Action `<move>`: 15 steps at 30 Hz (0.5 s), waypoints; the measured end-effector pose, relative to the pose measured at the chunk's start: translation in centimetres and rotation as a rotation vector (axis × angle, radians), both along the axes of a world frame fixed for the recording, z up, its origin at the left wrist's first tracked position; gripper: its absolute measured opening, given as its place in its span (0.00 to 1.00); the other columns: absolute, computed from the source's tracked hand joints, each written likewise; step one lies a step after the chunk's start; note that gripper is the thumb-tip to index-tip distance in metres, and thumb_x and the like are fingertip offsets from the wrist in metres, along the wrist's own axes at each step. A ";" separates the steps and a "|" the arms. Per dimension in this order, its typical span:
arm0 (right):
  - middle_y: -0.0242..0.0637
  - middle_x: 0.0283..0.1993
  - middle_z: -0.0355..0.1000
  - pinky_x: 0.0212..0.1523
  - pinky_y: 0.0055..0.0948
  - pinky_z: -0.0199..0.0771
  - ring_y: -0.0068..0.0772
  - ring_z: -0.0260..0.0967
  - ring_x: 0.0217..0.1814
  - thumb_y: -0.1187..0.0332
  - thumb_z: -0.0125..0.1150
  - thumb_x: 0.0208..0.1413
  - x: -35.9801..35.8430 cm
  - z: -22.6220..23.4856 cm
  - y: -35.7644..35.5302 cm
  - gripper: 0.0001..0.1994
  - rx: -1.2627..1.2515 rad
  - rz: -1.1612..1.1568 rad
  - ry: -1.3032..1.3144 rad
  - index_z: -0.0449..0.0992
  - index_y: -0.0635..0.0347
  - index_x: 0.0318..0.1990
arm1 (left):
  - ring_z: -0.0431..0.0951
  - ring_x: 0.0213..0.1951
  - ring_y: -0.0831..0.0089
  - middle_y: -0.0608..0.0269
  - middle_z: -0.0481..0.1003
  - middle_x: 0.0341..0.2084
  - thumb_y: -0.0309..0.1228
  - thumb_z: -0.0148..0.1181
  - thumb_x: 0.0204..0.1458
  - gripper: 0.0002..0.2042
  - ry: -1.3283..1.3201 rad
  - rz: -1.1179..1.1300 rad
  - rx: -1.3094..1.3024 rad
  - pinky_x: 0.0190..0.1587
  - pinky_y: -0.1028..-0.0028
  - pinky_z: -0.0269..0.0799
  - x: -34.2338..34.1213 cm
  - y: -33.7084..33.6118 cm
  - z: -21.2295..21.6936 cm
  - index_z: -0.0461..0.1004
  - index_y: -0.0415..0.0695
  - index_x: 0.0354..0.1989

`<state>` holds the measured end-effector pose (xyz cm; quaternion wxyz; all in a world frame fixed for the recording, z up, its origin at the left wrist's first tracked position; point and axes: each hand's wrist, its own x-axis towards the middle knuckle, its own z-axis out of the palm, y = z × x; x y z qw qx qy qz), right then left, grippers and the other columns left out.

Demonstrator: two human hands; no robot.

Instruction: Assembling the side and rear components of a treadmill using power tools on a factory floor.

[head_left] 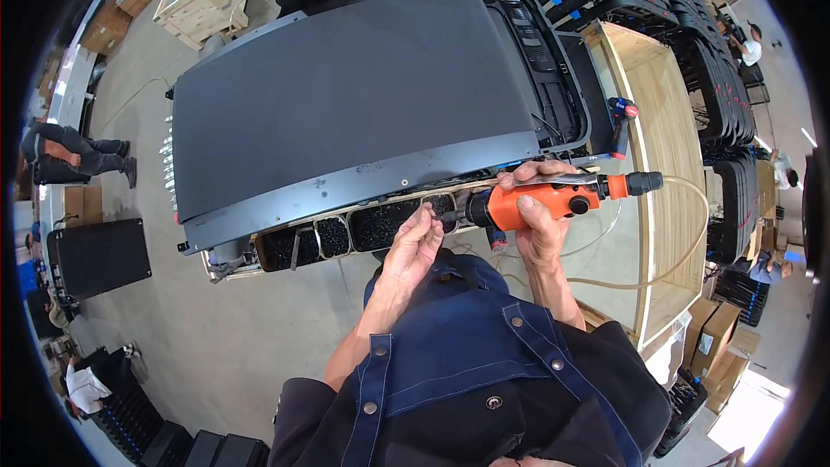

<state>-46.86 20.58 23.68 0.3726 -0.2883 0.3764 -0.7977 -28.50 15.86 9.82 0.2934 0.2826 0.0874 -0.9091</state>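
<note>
Here, starting from my left, the big dark grey panel lies flat across the workstand, and along its near edge runs a metal tray split into small compartments full of black screws. My left hand is pinched shut at the driver's tip, fingertips closed on what looks like one small screw against the bit, though it is too small for me to be sure. That hand sits just above the tray's right-hand compartments, close to the panel's near rim.

My right hand is clenched round the body of the orange pneumatic screwdriver, thumb on top, the tool lying almost level with its nose pointing left toward my left fingers. To do this well I judge I should keep the tool steady and level while the fingers seat the screw squarely on the bit, and keep my trigger finger easy until the fingers are away.

Further right, the clear air hose loops off the tool's tail and down past the wooden frame; I think it could snag on that frame's edge if I swing wide. A second driver with a red cap rests by the panel's right end. There is open floor to my lower left, tighter room on the right
</note>
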 end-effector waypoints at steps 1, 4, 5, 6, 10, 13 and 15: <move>0.45 0.48 0.72 0.61 0.51 0.70 0.41 0.73 0.50 0.80 0.64 0.50 0.5 0.1 -0.2 0.25 0.000 -0.012 0.013 0.65 0.56 0.56 | 0.82 0.38 0.76 0.65 0.81 0.36 0.26 0.63 0.60 0.10 0.011 -0.003 0.028 0.45 0.76 0.83 0.4 -0.2 0.0 0.77 0.41 0.48; 0.44 0.47 0.72 0.60 0.51 0.71 0.41 0.74 0.49 0.80 0.65 0.50 2.1 0.0 -1.0 0.24 0.003 -0.026 0.029 0.65 0.56 0.55 | 0.81 0.37 0.76 0.66 0.80 0.36 0.27 0.63 0.60 0.09 0.023 0.003 0.049 0.46 0.77 0.83 1.0 -0.8 -0.1 0.78 0.42 0.47; 0.44 0.47 0.73 0.60 0.51 0.72 0.41 0.74 0.49 0.80 0.66 0.50 2.6 0.1 -1.2 0.24 0.014 -0.039 0.045 0.65 0.56 0.55 | 0.81 0.37 0.76 0.66 0.80 0.36 0.27 0.63 0.60 0.09 0.029 0.003 0.053 0.46 0.77 0.83 1.3 -0.8 -0.1 0.78 0.42 0.47; 0.44 0.47 0.73 0.59 0.51 0.72 0.41 0.75 0.49 0.80 0.67 0.50 3.1 -0.1 -1.3 0.24 0.011 -0.054 0.081 0.65 0.56 0.54 | 0.81 0.37 0.77 0.67 0.80 0.35 0.27 0.63 0.60 0.09 -0.010 0.019 0.037 0.46 0.77 0.83 1.4 -1.0 -0.1 0.78 0.42 0.47; 0.47 0.47 0.73 0.57 0.50 0.75 0.43 0.76 0.48 0.77 0.70 0.51 4.5 -0.7 -2.5 0.24 -0.014 -0.057 0.242 0.64 0.57 0.53 | 0.81 0.36 0.78 0.67 0.80 0.34 0.29 0.64 0.59 0.08 -0.036 0.048 0.099 0.45 0.78 0.83 1.3 -2.3 -0.1 0.79 0.42 0.44; 0.49 0.48 0.73 0.53 0.47 0.79 0.44 0.77 0.48 0.78 0.71 0.51 5.5 -0.5 -3.8 0.25 0.001 -0.069 0.340 0.64 0.59 0.53 | 0.80 0.35 0.77 0.66 0.79 0.34 0.31 0.64 0.60 0.08 0.054 0.074 0.230 0.43 0.78 0.84 0.5 -3.5 0.2 0.78 0.40 0.43; 0.50 0.49 0.73 0.51 0.44 0.82 0.45 0.78 0.49 0.81 0.71 0.49 6.0 -0.6 -4.8 0.26 0.052 -0.057 0.465 0.64 0.61 0.53 | 0.80 0.32 0.79 0.66 0.79 0.32 0.35 0.63 0.60 0.11 0.061 0.042 0.263 0.38 0.81 0.83 -0.2 -4.0 -0.3 0.78 0.41 0.43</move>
